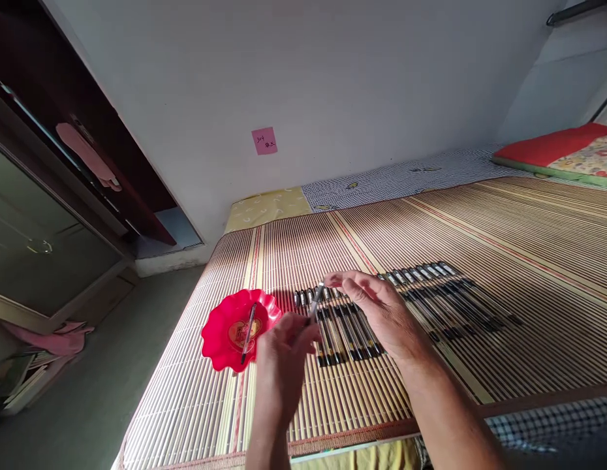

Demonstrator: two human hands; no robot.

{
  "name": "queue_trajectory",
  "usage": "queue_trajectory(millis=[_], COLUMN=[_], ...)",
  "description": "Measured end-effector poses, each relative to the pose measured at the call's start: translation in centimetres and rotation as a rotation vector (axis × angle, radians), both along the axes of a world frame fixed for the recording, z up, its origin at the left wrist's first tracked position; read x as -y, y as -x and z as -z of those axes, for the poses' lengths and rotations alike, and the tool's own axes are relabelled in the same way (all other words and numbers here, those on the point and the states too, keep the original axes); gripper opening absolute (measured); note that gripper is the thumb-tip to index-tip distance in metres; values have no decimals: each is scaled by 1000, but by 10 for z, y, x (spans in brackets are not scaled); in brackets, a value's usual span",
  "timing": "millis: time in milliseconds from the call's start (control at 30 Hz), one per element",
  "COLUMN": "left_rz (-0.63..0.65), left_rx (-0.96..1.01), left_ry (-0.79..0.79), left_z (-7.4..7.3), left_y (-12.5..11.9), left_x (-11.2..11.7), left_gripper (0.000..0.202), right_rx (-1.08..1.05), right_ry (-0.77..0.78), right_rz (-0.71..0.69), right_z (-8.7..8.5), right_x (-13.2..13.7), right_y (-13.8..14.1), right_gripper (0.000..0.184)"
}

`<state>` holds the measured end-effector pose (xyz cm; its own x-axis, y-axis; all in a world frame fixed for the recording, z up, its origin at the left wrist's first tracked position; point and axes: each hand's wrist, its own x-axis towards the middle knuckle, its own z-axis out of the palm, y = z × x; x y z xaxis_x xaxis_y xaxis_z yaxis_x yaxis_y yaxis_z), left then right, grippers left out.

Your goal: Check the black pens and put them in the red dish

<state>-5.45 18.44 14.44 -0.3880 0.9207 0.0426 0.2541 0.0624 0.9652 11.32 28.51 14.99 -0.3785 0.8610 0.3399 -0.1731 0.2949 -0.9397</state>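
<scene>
A pen [316, 304] is held between both my hands above a bamboo mat [504, 235]. My left hand [284, 359] grips its lower end with closed fingers. My right hand [376, 310] pinches its upper end, the cap end, with the other fingers spread. Beneath them lies a long row of several black pens [431, 300] side by side on the mat. To the left sits a red scalloped plastic dish [218, 336] with one pen [248, 331] lying in it.
The mat covers a bed with a checked sheet [406, 177] and a red-edged cushion [562, 151] at the far right. A white wall with a pink note [264, 140] stands behind. A dark wooden cabinet [63, 163] and floor clutter [29, 365] are at left.
</scene>
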Motion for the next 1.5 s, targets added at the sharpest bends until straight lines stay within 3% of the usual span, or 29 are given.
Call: queue_trajectory(millis=[100, 233, 367, 567, 733, 1000, 1200, 1300, 1400, 1500], left_rz=[-205, -378, -370, -331, -285, -294, -184, -205, -214, -172], left_rx=[-52, -101, -74, -17, 22, -59, -7, -41, -9, 51], left_ry=[-64, -111, -119, -137, -129, -139, -96, -126, -154, -167], left_z=[-4, 2, 5, 7, 7, 6, 12, 17, 21, 23], left_y=[48, 93, 102, 100, 93, 88, 92, 90, 84, 76], left_x=[15, 31, 35, 34, 30, 26, 23, 21, 16, 10], left_gripper=[35, 43, 49, 45, 44, 39, 42, 35, 31, 32], right_rx=[164, 590, 982, 1172, 1207, 1203, 1164, 1129, 1030, 679], right_ry=[-70, -236, -280, -334, -385, -483, -523, -485, -434, -362], right_rz=[-71, 11, 0, -34, -69, -168, -220, -190, -145, -84], right_z=[11, 24, 29, 41, 50, 43, 36, 22, 7, 1], right_x=[-10, -36, -64, -81, -76, -71, -69, -69, -65, -53], right_y=[10, 47, 92, 127, 139, 142, 146, 130, 94, 53], right_gripper=[28, 24, 21, 25, 26, 39, 25, 28, 21, 6])
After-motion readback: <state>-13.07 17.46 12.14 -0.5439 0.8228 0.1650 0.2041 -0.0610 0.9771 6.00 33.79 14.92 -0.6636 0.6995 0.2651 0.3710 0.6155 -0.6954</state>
